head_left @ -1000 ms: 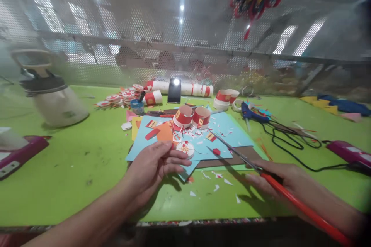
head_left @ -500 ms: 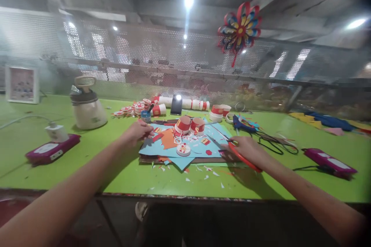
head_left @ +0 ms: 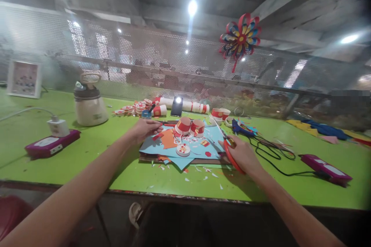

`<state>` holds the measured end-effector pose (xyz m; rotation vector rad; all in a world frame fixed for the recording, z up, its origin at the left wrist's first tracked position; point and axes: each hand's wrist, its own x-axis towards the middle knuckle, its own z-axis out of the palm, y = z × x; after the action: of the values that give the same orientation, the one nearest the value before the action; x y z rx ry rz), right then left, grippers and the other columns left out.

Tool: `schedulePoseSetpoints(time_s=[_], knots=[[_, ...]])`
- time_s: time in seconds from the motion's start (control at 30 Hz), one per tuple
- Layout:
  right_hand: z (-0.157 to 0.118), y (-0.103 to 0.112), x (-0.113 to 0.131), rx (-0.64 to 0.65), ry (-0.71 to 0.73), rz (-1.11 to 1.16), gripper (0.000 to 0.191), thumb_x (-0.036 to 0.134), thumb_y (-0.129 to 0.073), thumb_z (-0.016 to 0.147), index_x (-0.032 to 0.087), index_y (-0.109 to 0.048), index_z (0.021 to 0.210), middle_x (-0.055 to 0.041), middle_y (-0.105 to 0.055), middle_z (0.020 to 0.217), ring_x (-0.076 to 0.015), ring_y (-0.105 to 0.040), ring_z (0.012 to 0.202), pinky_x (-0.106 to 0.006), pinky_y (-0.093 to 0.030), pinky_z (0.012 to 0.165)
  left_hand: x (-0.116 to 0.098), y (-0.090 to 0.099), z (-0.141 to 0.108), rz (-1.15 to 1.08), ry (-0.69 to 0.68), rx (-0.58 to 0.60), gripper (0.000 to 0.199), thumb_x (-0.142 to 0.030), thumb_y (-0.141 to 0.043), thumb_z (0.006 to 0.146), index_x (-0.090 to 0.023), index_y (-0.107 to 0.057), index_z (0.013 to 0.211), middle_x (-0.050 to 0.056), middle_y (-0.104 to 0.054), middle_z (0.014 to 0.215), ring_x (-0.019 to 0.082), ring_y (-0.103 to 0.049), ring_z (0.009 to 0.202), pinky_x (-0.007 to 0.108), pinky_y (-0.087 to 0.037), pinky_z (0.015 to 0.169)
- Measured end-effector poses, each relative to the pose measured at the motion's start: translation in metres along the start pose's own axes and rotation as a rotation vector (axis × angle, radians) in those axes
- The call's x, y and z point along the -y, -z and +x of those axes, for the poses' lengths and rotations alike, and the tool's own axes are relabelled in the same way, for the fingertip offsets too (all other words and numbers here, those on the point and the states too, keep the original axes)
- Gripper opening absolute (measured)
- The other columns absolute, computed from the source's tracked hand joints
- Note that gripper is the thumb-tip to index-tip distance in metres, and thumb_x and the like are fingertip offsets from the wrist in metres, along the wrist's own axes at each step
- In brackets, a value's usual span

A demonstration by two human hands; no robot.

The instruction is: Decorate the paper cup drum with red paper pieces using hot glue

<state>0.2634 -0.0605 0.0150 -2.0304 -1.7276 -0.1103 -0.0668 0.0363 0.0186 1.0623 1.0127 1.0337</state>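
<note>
While the right hand [head_left: 242, 153] curls around red-handled metal scissors [head_left: 231, 159], blades pointing far, at the right side of light-blue paper sheets [head_left: 152, 145], the left hand [head_left: 145, 129] bends its fingers close together at their far left edge; whether it pinches anything I cannot tell. Two red-and-white paper cups [head_left: 183, 127] stand on the sheets between the hands; beyond the green tabletop [head_left: 185, 186] rises a grey perforated screen [head_left: 174, 56]

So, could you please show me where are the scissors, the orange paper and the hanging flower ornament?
Scissors [head_left: 228, 155]: head view, on the red handle.
Orange paper [head_left: 168, 139]: head view, on its middle.
Hanging flower ornament [head_left: 241, 39]: head view, on its red centre.
</note>
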Motion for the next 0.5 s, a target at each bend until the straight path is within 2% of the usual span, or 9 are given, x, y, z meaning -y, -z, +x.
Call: schedulePoseSetpoints(time_s=[0.07, 0.17, 0.23, 0.37, 0.5], knots=[[-0.014, 0.006, 0.003, -0.013, 0.051, 0.058, 0.046, 0.050, -0.050, 0.090, 0.015, -0.061, 0.117, -0.0076, -0.070, 0.078, -0.0230, -0.063, 0.072, -0.034, -0.049, 0.070, 0.000, -0.006, -0.004, -0.030, -0.010, 0.058, 0.029, -0.030, -0.058, 0.092, -0.015, -0.059, 0.117, 0.010, -0.062, 0.117, 0.021, -0.063, 0.097, 0.040, -0.055, 0.082], [-0.034, 0.010, 0.008, 0.019, 0.154, 0.152, 0.044, 0.052, -0.051, 0.087, 0.017, -0.061, 0.112, -0.0035, -0.069, 0.076, -0.0192, -0.062, 0.066, -0.029, -0.049, 0.064, 0.000, -0.015, -0.009, -0.085, -0.038, 0.126, 0.006, -0.009, -0.064, 0.086, -0.008, -0.067, 0.090, 0.012, -0.070, 0.090, 0.013, -0.066, 0.075, 0.022, -0.055, 0.065], [-0.044, 0.007, 0.011, 0.037, 0.227, 0.221, 0.040, 0.049, -0.054, 0.086, 0.017, -0.061, 0.110, -0.0045, -0.070, 0.082, -0.0202, -0.063, 0.070, -0.030, -0.049, 0.066, 0.000, -0.019, -0.010, -0.117, -0.050, 0.148, 0.010, 0.001, -0.062, 0.083, -0.006, -0.069, 0.079, 0.013, -0.072, 0.080, 0.011, -0.066, 0.065, 0.016, -0.053, 0.058], [-0.053, 0.001, 0.015, 0.137, 0.278, 0.264, 0.037, 0.044, -0.057, 0.085, 0.018, -0.060, 0.111, -0.0079, -0.070, 0.097, -0.0244, -0.065, 0.088, -0.035, -0.051, 0.076, 0.000, -0.025, -0.014, -0.144, -0.035, 0.146, 0.016, 0.004, -0.060, 0.083, -0.006, -0.068, 0.074, 0.012, -0.073, 0.074, 0.010, -0.067, 0.058, 0.014, -0.054, 0.052], [-0.053, 0.005, 0.016, 0.287, 0.303, 0.263, 0.040, 0.044, -0.056, 0.086, 0.016, -0.058, 0.114, -0.0117, -0.069, 0.104, -0.0262, -0.064, 0.092, -0.035, -0.052, 0.072, 0.002, -0.034, -0.021, -0.155, -0.018, 0.156, 0.017, 0.002, -0.058, 0.085, -0.006, -0.067, 0.073, 0.010, -0.072, 0.071, 0.008, -0.066, 0.055, 0.012, -0.053, 0.050]])
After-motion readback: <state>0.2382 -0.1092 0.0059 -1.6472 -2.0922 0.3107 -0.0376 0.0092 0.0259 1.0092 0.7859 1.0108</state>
